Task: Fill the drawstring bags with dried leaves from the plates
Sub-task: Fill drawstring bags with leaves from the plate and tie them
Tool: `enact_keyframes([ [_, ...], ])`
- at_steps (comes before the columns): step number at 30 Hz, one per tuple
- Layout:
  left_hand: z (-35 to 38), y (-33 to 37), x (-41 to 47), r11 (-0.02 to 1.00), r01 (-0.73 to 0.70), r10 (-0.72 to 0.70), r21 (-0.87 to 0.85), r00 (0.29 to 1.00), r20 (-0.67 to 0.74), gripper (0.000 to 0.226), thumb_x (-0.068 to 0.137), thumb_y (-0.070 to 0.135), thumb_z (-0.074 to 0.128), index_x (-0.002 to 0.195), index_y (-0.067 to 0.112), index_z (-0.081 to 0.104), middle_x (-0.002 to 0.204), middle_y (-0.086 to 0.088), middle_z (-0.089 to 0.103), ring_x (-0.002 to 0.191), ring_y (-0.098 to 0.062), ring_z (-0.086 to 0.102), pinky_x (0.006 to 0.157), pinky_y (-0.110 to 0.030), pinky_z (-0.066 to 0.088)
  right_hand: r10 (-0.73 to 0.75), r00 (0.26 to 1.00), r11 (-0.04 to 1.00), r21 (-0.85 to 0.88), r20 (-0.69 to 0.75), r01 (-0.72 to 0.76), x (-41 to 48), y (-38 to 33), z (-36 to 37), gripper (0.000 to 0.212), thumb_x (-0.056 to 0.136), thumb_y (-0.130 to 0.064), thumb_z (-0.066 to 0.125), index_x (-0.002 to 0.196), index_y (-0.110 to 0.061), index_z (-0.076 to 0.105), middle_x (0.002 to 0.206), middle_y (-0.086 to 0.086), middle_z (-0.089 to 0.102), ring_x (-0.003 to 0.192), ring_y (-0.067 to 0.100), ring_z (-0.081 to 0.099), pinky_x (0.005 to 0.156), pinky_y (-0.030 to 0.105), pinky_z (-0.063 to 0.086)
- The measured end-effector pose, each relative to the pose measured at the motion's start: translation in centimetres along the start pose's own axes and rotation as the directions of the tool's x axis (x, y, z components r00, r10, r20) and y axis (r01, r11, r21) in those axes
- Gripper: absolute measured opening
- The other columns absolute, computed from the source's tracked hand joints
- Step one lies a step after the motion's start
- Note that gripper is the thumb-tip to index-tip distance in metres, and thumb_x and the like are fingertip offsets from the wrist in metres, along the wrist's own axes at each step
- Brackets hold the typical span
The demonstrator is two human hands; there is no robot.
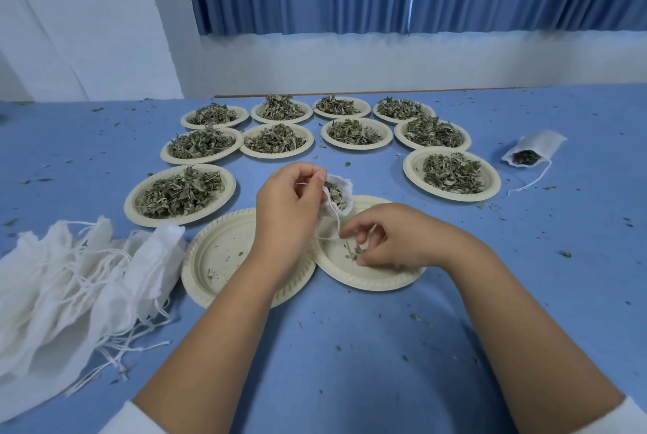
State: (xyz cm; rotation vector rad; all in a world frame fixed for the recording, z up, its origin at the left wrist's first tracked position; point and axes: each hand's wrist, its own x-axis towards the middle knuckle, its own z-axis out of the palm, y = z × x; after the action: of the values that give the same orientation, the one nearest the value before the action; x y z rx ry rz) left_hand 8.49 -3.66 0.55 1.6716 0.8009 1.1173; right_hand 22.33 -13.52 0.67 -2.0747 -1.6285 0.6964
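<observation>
My left hand [287,199] grips a small white drawstring bag [341,197] by its rim, mouth open and dried leaves showing inside; its strings hang down. Below it lies a nearly bare plate [371,276] holding a few leaf scraps [355,251]. My right hand [388,237] hovers over that plate with curled fingers at the scraps and the string; whether it pinches anything is unclear. A second bare plate [224,258] overlaps it on the left. Several plates heaped with dried leaves [180,193] [451,172] stand behind.
A pile of flat white drawstring bags [70,286] with loose strings lies at the left. One filled bag [528,153] rests at the right of the blue table [350,346]. Leaf crumbs are scattered over the table. Blue curtains hang behind.
</observation>
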Motion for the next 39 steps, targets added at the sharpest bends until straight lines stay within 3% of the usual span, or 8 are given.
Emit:
enact_keyframes([
  [5,0.1,0.0,0.0,1.0,0.004,-0.004,-0.005,1.0,0.005,0.017,0.096,0.019,0.062,0.083,0.028,0.065,0.078,0.003,0.07,0.071,-0.01,0.069,0.064,-0.019,0.054,-0.048,0.999,0.996,-0.07,0.003,0.048,0.4,-0.2,0.4,0.026,0.085,-0.019,0.074,0.11,-0.027,0.073,0.082,-0.016,0.056,0.062,-0.016,0.052,0.053,0.003,0.039],
  [11,0.0,-0.1,0.0,1.0,0.006,-0.006,-0.012,1.0,0.007,0.015,0.096,0.018,0.061,0.084,0.026,0.066,0.078,0.003,0.07,0.071,-0.011,0.069,0.066,-0.02,0.055,-0.022,0.997,0.996,-0.088,-0.078,0.015,0.6,-0.2,0.7,0.006,0.081,-0.019,0.078,0.082,-0.025,0.076,0.077,-0.014,0.065,0.071,0.0,0.061,0.071,0.023,0.053],
  [22,-0.1,0.1,-0.1,1.0,-0.007,0.007,-0.005,1.0,0.01,0.016,0.096,0.018,0.061,0.083,0.026,0.065,0.075,0.004,0.069,0.065,-0.004,0.066,0.058,-0.013,0.05,-0.059,0.998,0.959,-0.276,0.019,0.062,0.0,-1.0,0.8,0.018,0.095,-0.016,0.054,0.094,-0.002,0.066,0.093,0.009,0.062,0.087,0.024,0.057,0.079,0.028,0.043],
  [26,-0.1,0.1,0.0,1.0,-0.009,0.009,0.01,1.0,-0.001,0.017,0.096,0.019,0.062,0.082,0.028,0.065,0.074,0.006,0.069,0.069,-0.006,0.067,0.061,-0.014,0.05,-0.094,0.97,0.991,0.07,-0.224,0.112,-0.5,-1.0,-1.0,0.007,0.094,-0.016,0.06,0.091,-0.017,0.066,0.088,-0.003,0.062,0.079,0.012,0.056,0.075,0.023,0.044],
  [29,0.0,0.1,0.0,1.0,-0.009,0.009,0.015,1.0,-0.001,0.017,0.095,0.02,0.063,0.082,0.029,0.065,0.077,0.008,0.07,0.07,-0.004,0.068,0.065,-0.016,0.052,-0.032,0.889,0.899,0.376,-0.457,0.225,-0.6,-1.2,-1.4,0.008,0.093,-0.017,0.062,0.088,-0.022,0.066,0.08,0.014,0.06,0.07,0.021,0.048,0.068,0.032,0.043],
  [31,0.2,0.1,-0.1,1.0,-0.007,0.007,0.018,1.0,0.003,0.017,0.095,0.02,0.063,0.082,0.03,0.066,0.078,0.008,0.07,0.071,-0.006,0.069,0.069,-0.022,0.054,0.012,0.837,0.849,0.447,-0.547,0.28,-0.1,-1.5,-0.9,0.009,0.093,-0.017,0.062,0.087,-0.024,0.065,0.072,-0.001,0.06,0.063,0.011,0.046,0.062,0.024,0.04],
  [34,0.2,0.2,-0.1,1.0,0.003,-0.003,-0.009,1.0,0.015,0.016,0.095,0.02,0.064,0.082,0.029,0.067,0.074,0.008,0.071,0.072,-0.007,0.069,0.072,-0.027,0.057,0.02,0.797,0.841,0.441,-0.603,0.313,0.8,-2.1,0.4,0.01,0.094,-0.016,0.061,0.089,-0.024,0.064,0.07,-0.019,0.06,0.058,-0.003,0.047,0.061,0.013,0.04],
  [39,0.1,0.4,-0.1,0.996,0.043,-0.04,-0.084,0.999,0.03,0.013,0.095,0.018,0.063,0.085,0.024,0.069,0.065,0.011,0.07,0.064,-0.001,0.067,0.062,-0.015,0.053,-0.063,0.745,0.957,0.172,-0.664,0.234,1.9,-2.2,2.1,0.005,0.09,-0.015,0.065,0.09,-0.019,0.067,0.093,-0.004,0.059,0.071,0.011,0.054,0.068,0.01,0.039],
])
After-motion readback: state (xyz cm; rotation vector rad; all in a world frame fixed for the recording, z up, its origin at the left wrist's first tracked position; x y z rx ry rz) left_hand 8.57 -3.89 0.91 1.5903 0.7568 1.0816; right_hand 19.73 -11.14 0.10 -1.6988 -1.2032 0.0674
